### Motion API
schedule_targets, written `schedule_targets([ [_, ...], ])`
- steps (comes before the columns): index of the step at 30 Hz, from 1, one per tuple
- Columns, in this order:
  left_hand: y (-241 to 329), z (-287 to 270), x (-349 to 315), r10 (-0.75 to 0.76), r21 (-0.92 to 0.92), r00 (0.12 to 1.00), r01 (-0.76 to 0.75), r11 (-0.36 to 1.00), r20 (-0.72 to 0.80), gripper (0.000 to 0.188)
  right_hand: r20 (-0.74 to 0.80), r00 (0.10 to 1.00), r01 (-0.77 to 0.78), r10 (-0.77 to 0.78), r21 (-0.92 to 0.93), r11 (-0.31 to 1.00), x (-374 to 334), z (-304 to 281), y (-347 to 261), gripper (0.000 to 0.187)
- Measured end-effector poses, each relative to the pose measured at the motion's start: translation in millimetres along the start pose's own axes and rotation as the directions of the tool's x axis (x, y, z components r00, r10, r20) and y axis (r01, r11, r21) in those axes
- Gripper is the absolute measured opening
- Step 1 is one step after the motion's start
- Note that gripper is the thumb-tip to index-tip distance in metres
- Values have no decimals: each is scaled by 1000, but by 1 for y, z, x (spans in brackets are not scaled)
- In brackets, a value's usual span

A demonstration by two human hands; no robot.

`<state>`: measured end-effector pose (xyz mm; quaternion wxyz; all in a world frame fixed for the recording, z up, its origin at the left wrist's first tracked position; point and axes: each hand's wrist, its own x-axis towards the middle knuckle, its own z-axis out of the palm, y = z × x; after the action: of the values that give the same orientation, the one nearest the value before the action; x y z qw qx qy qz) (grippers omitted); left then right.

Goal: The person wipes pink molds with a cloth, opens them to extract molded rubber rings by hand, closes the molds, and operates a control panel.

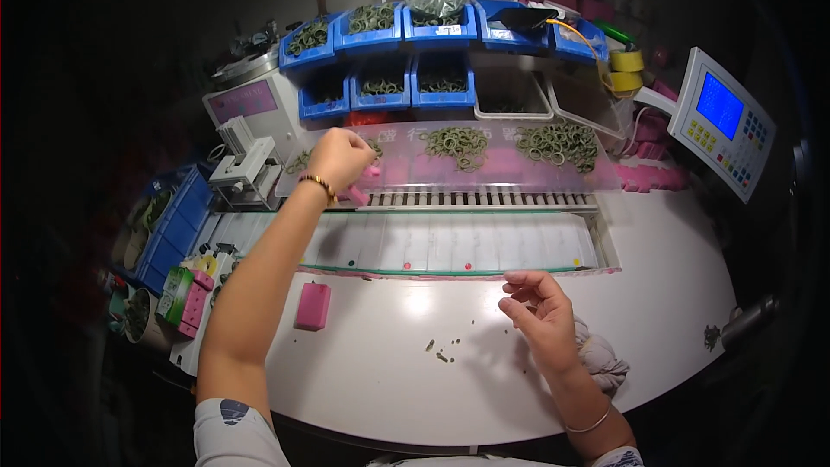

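Note:
My left hand (340, 158) reaches far forward over the left part of a clear plastic tray (402, 175). Its fingers are closed together, and whatever they may hold is hidden. Partly behind this hand lies a small heap of dull green rings (300, 161); a middle heap (456, 145) and a larger right heap (558, 145) lie in the same tray. My right hand (545, 316) hovers above the white table (389, 389), fingers loosely curled and thumb apart, with nothing visible between them. Several small greenish bits (443, 355) are scattered left of it.
Blue bins (372, 35) with green rings stand in two rows behind the tray. A keypad screen (724, 117) juts in at right. In front of the tray is a sunken channel (450, 242). A pink block (313, 306) and a greyish cloth (603, 361) rest on the table.

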<state>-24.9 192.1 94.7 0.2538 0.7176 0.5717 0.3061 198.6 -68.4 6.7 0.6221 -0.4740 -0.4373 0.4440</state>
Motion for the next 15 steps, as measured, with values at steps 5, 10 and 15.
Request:
schedule_targets([
  [5, -18, -3, 37, 35, 176, 992, -14, 984, -117, 16, -33, 998, 45, -48, -94, 995, 1, -11, -3, 32],
  [10, -30, -3, 8, 12, -340, 980, -80, 937, -196, 25, -67, 994, 58, -85, -332, 941, -12, -39, -37, 30],
  [15, -17, 5, -61, -224, -858, 974, 150, 492, 42, 28, 225, 966, 257, -124, -831, 493, -23, -76, -36, 43],
])
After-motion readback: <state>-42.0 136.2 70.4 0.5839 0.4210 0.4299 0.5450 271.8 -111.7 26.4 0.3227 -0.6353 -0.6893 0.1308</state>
